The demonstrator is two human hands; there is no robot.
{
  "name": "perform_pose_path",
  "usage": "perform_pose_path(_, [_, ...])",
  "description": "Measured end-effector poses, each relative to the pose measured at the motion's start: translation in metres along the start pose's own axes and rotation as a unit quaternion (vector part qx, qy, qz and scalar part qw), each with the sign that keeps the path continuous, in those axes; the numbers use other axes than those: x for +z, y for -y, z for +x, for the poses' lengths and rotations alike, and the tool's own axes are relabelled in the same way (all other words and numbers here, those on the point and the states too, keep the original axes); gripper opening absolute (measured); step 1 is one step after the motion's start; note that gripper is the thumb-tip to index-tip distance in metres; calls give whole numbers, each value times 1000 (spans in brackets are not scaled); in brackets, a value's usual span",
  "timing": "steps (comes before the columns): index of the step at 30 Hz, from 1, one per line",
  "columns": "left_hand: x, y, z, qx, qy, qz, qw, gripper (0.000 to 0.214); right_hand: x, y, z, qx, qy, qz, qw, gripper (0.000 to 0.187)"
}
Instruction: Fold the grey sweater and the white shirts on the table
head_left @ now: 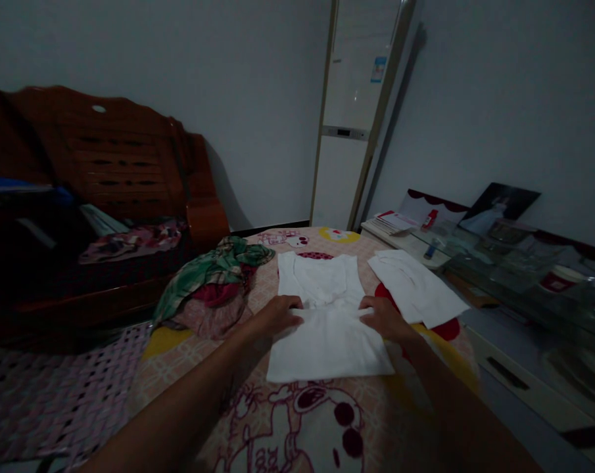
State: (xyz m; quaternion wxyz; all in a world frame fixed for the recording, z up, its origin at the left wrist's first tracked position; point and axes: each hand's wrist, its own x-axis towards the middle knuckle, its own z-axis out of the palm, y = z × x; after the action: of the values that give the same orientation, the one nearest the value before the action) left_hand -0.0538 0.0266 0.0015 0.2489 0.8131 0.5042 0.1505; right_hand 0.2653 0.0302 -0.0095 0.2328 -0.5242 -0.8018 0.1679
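A white sleeveless top [327,348] lies spread on the table in front of me, its shoulder straps pointing away. My left hand [281,314] pinches its left side at mid-height, and my right hand [379,318] pinches the right side level with it. Between the hands the cloth is gathered into a crosswise ridge. A folded white garment [415,286] rests to the right of my right hand. Left of my left hand sits a heap of clothes [218,282] in green plaid, dark red and pinkish cloth.
The round table wears a patterned pink cloth [262,407]. At right stands a cabinet [504,374] with a glass top carrying papers [390,222], a photo [499,203] and a cup [561,279]. A wooden sofa [119,164] is at left; an air conditioner [344,171] stands behind.
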Motion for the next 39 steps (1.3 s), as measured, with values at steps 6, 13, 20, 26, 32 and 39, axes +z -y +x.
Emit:
perform_pose_path(6, [-36,0,10,66,-44,-55,995,20,-21,12,13,68,-92,156,981,24])
perform_pose_path(13, [-63,18,67,38,-114,36,992,24,-20,-6,85,83,-202,186,958,29])
perform_pose_path(20, [-62,45,115,-5,-113,59,992,25,5,-34,139,109,-196,215,950,24])
perform_pose_path(26, [-74,61,145,-5,-128,50,991,27,16,-51,167,125,-216,208,946,18])
perform_pose_path(32, [-37,71,163,-103,-128,139,977,32,40,-64,179,149,-191,10,970,22])
perform_pose_path(39, [-8,64,136,-1,-238,132,962,55,57,-59,142,37,-152,-73,985,40])
